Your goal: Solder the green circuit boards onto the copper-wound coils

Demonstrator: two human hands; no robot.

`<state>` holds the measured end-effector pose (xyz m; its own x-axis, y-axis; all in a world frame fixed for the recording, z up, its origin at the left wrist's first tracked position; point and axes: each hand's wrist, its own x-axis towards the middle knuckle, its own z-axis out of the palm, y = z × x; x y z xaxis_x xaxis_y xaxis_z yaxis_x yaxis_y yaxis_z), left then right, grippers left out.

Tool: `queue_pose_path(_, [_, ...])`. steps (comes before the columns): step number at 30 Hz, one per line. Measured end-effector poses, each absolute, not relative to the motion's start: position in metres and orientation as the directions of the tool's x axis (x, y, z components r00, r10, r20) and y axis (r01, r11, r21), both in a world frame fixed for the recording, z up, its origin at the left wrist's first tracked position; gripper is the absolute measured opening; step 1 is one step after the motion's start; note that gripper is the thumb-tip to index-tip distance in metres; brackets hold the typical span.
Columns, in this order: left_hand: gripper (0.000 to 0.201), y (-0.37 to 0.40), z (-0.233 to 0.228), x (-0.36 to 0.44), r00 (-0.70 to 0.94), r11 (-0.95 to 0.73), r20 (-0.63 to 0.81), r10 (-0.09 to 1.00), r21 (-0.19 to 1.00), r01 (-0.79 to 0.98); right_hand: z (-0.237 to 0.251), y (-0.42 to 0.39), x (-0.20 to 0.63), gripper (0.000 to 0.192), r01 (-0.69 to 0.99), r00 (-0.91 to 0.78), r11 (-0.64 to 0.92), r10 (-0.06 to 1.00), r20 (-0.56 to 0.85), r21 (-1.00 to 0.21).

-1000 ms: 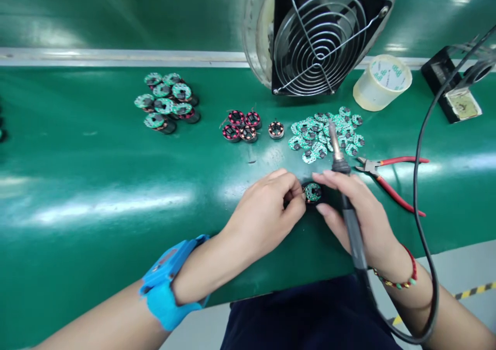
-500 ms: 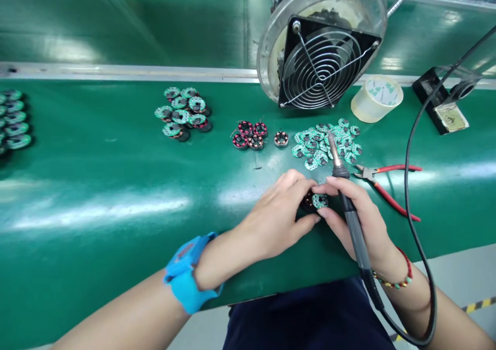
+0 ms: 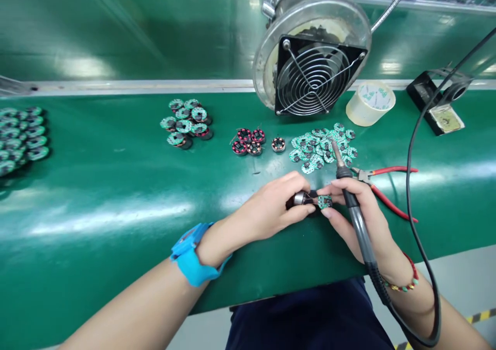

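Fingers hide most of small motor part (image 3: 300, 199); left hand (image 3: 271, 213) pinches it closed just above green glossy counter (image 3: 96, 195). Round green circuit disc (image 3: 324, 201) pinched in right hand (image 3: 358, 218) fingertips, touching part. Same hand grips black soldering iron (image 3: 351, 205), metal tip up; cable runs off frame. Red-handled cutters (image 3: 383, 182) partly behind right hand.
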<state>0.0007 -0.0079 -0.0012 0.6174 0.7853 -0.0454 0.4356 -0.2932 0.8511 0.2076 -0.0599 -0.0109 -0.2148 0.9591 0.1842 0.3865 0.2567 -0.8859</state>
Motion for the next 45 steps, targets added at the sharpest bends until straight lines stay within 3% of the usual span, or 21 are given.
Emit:
queue_pose_path(3, [0.014, -0.01, 0.003, -0.001, 0.597, -0.222, -0.051, 0.801, 0.901, 0.374, -0.007, -0.059, 0.208, 0.048, 0.393, -0.205, 0.364, 0.93, 0.306, -0.844])
queue_pose_path(6, [0.024, -0.015, 0.007, 0.002, 0.518, 0.103, -0.236, 0.822, 0.957, 0.273, -0.003, -0.059, 0.206, 0.049, 0.409, -0.235, 0.479, 0.878, 0.418, -0.776])
queue_pose_path(9, [0.036, -0.021, 0.009, 0.006, 0.536, 0.469, -0.424, 0.73, 0.881, 0.059, -0.001, -0.059, 0.205, 0.053, 0.389, -0.283, 0.556, 0.831, 0.48, -0.734])
queue_pose_path(13, [0.039, -0.025, 0.009, 0.009, 0.547, 0.641, -0.494, 0.676, 0.76, -0.106, -0.002, -0.06, 0.205, 0.058, 0.371, -0.323, 0.627, 0.779, 0.538, -0.685])
queue_pose_path(20, [0.022, -0.033, 0.009, 0.018, 0.554, 0.676, -0.5, 0.665, 0.719, -0.163, -0.007, -0.061, 0.2, 0.063, 0.405, -0.372, 0.67, 0.742, 0.558, -0.622])
queue_pose_path(26, [0.024, -0.038, 0.011, 0.022, 0.545, 0.586, -0.418, 0.727, 0.792, -0.175, -0.008, -0.058, 0.193, 0.053, 0.58, -0.374, 0.625, 0.774, 0.511, -0.523])
queue_pose_path(30, [0.016, -0.034, 0.013, 0.02, 0.518, 0.485, -0.377, 0.768, 0.87, -0.087, -0.009, -0.059, 0.195, 0.059, 0.567, -0.401, 0.648, 0.756, 0.517, -0.508])
queue_pose_path(33, [0.016, -0.018, 0.023, 0.001, 0.348, 0.346, -0.338, 0.874, 0.937, 0.04, -0.013, -0.061, 0.201, 0.066, 0.515, -0.371, 0.652, 0.755, 0.541, -0.556])
queue_pose_path(36, [0.017, 0.0, 0.036, -0.042, 0.096, 0.183, -0.211, 0.973, 0.953, 0.242, -0.016, -0.061, 0.208, 0.068, 0.491, -0.277, 0.613, 0.784, 0.556, -0.619])
queue_pose_path(41, [0.024, 0.005, 0.025, -0.115, -0.249, 0.416, -0.351, 0.903, 0.859, 0.297, -0.017, -0.06, 0.212, 0.059, 0.506, -0.2, 0.588, 0.792, 0.577, -0.631])
queue_pose_path(45, [0.024, 0.012, -0.006, -0.132, -0.442, 0.405, -0.265, 0.857, 0.877, 0.26, -0.019, -0.062, 0.211, 0.057, 0.504, -0.209, 0.59, 0.792, 0.573, -0.631])
